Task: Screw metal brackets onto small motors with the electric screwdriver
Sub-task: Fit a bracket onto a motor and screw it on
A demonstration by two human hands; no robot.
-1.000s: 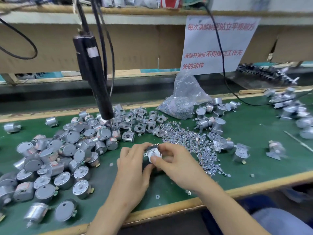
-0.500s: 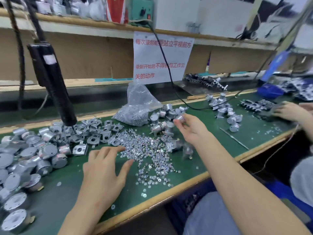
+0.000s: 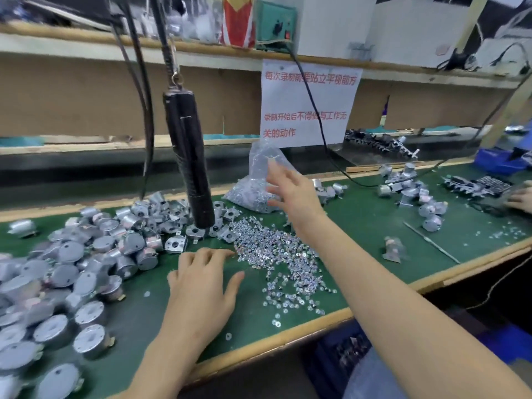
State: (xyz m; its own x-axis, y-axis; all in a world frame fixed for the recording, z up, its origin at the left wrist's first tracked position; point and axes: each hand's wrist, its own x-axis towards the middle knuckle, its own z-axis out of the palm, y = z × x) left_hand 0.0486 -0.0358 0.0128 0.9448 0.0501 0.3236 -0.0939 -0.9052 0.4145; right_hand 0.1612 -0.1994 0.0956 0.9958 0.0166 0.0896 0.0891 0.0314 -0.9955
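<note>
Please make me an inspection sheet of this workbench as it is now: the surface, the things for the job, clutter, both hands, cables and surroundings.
Surface: green mat on a bench with a wooden front edge; a few loose small parts lie near that edge.
Job's things: motors heaped at left; brackets beside them; screws piled at centre; electric screwdriver hangs above the brackets, untouched.
Clutter: plastic bag of small parts behind the screws; thin metal rod at right.
Hands: left hand open, low over the mat; right hand raised before the bag, fingers spread, holding nothing.
Cables: black cable runs from the green box across the paper sign down to the mat.
Surroundings: another person's hand at far right.
</note>
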